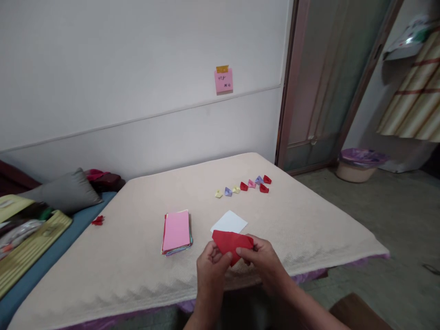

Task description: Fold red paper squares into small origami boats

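Both my hands hold a folded red paper point(229, 243) just above the near edge of the cream-covered table point(137, 256). My left hand point(210, 267) pinches its lower left side, fingers closed. My right hand point(261, 262) pinches its right edge, fingers closed too. Right behind the red paper a white sheet point(229, 222) lies flat on the table. To the left of it sits a stack of coloured paper point(176, 232) with a pink sheet on top.
Several small folded paper pieces point(244, 186) in yellow, purple, red and pink lie in a row farther back. One red folded piece point(98, 221) lies at the table's left edge. A grey cushion point(65, 191) and clutter sit left; a door point(330, 78) and basin point(359, 164) right.
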Available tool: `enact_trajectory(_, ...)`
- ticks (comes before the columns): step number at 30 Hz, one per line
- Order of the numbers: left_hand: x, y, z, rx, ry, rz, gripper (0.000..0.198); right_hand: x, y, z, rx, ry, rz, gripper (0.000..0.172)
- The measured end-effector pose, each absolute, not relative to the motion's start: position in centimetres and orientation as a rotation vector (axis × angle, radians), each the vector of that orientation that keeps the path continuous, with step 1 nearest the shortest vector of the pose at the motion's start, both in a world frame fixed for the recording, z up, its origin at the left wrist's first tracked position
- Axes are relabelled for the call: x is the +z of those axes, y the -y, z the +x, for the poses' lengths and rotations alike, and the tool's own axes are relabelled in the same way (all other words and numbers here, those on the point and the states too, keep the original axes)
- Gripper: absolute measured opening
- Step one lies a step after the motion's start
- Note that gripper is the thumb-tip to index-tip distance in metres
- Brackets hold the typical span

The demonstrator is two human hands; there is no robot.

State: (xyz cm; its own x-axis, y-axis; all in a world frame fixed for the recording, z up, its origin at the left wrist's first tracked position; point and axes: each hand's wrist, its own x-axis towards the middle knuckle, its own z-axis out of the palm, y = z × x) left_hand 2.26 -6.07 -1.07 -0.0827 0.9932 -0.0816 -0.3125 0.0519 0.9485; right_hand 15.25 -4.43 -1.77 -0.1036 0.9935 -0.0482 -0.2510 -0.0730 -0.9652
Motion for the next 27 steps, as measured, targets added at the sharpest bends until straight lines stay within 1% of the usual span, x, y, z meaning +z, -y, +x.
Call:
enact_trajectory(2,-0.8,6.2,2.0,1.342,-1.036,0.883,0.023,-1.5,4.4,15.5,1.475,1.105,-1.001,0.012)
enact_trajectory(5,-0.5,6.3,1.4,1.322,-1.009,0.894,0.020,-0.9,4.4,15.8,1.504,1.131,-0.988,0.012)
enact_trajectory(10,-0.9,6.0,0.4,1.287,-1.143,0.957,0.019,-0.5,4.1,16.2,1.519,1.131,-0.960,0.021)
enact_trajectory(12,-1.1,5.9,0.3,1.279,-1.185,0.957,0.017,-0.7,4.0,16.2,1.486,1.105,-0.972,0.025)
enact_trajectory(15,-1.0,5.9,0.5,1.275,-1.201,0.936,0.014,-0.9,4.0,16.0,1.409,1.058,-0.992,0.034)
enact_trajectory(16,-0.8,6.0,0.6,1.280,-1.196,0.928,0.015,-1.0,4.0,16.0,1.383,1.050,-0.989,0.037)
enact_trajectory(18,-0.4,6.0,0.9,1.315,-1.182,0.903,0.023,-1.0,4.1,15.9,1.337,1.046,-0.980,0.042)
enact_trajectory(20,0.0,6.1,1.1,1.370,-1.189,0.886,0.035,-1.0,4.3,15.8,1.307,1.047,-0.975,0.043)
enact_trajectory(22,0.4,6.3,1.4,1.420,-1.212,0.892,0.043,-1.0,4.4,15.7,1.288,1.045,-0.975,0.043)
enact_trajectory(24,0.7,6.5,1.6,1.454,-1.220,0.919,0.047,-1.1,4.5,15.8,1.284,1.043,-0.972,0.042)
enact_trajectory(27,1.0,6.8,1.8,1.456,-1.229,0.963,0.045,-1.1,4.6,15.9,1.288,1.047,-0.961,0.039)
